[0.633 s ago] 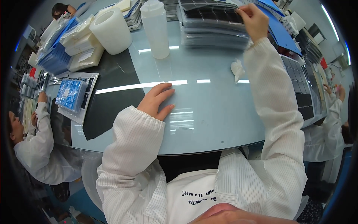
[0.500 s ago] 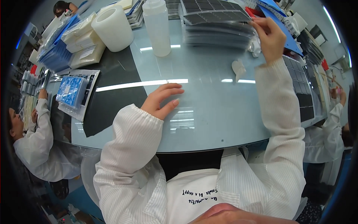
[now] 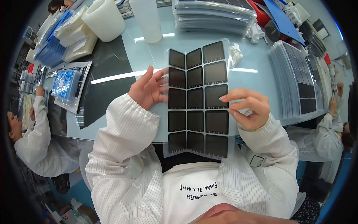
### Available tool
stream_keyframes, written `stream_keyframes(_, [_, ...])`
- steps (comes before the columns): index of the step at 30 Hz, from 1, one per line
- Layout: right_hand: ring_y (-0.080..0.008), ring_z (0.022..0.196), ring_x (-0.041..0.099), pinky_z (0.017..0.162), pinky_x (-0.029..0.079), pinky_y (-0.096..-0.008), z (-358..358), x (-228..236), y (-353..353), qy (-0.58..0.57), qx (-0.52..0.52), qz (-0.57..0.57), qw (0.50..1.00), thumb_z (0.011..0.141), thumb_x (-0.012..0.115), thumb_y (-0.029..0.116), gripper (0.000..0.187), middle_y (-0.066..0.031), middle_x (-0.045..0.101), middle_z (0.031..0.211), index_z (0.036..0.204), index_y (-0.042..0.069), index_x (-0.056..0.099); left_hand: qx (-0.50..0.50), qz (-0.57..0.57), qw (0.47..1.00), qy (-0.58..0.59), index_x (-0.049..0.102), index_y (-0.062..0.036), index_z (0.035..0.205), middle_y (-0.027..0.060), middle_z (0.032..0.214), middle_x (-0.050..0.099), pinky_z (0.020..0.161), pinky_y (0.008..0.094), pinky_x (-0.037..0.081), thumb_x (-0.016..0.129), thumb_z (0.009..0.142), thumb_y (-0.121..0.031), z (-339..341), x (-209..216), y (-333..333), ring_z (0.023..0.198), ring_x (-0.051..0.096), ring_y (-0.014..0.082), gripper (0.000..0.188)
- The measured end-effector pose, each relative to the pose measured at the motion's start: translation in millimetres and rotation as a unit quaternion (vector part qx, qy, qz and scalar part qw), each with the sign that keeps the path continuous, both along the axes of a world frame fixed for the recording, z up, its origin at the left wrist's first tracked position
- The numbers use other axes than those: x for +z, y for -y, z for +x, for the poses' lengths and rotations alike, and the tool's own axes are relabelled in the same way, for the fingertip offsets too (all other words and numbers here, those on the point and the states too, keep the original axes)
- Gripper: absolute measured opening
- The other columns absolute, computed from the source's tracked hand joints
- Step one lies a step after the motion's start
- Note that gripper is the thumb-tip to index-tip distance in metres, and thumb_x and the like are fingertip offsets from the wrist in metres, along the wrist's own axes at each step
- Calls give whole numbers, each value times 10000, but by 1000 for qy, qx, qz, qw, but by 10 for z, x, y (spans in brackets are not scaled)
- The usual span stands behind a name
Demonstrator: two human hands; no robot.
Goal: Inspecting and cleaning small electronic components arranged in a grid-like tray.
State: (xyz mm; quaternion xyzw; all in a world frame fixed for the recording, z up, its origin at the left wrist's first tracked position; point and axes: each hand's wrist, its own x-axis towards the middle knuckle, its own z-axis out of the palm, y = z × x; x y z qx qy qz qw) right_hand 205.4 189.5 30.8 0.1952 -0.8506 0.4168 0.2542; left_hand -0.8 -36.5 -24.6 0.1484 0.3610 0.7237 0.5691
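Observation:
A clear plastic sheet with a grid of dark rectangular panels (image 3: 195,98) is held up in front of me, creased lengthwise between its left and middle columns. At its right edge, my right hand (image 3: 253,108) pinches the margin between thumb and fingers. My left hand (image 3: 146,89) is by the left edge, thumb up and fingers spread; the fingertips reach the margin and are partly hidden behind it. A stack of similar sheets (image 3: 212,20) lies at the far side of the table. The lower end of the held sheet hangs past the table's near edge.
Another stack of panel sheets (image 3: 298,80) stands to the right, with crumpled white tissue (image 3: 234,55) nearer the middle. Far left are a translucent bottle (image 3: 147,22), a white film roll (image 3: 105,20) and a blue packet (image 3: 66,85). Co-workers sit at both sides.
My right hand has brought a panel sheet from the far stack toward me. My left hand has turned and opened beside the sheet's left edge. The view has shifted slightly.

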Motion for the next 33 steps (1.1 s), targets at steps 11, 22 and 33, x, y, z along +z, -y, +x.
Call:
stream_keyframes(11, [-119,682,600,607,487,-246,-411,-315,-241,106,-211,-302,924,902,509,63,291,-144,611,1101,1175,-36,487,52,-168,959,-223,460,15,1286,27,867,584,631,278,537,516,943,-147,26,33,32,747,575,119,384])
stream_keyframes(22, [-85,501,546,433,394,-199,-316,-226,-427,383,-155,-343,844,861,625,110,209,-36,594,645,1019,-23,594,159,-162,915,-333,358,-18,1392,42,785,619,592,246,474,550,887,-36,77,221,123,677,557,102,541])
stream_keyframes(33, [-70,516,544,433,424,-185,-304,-242,-482,355,-144,-311,870,827,657,94,177,-28,581,643,949,-18,594,156,-134,896,-394,307,-33,1423,20,711,623,575,202,417,562,846,-50,83,290,166,638,584,100,632])
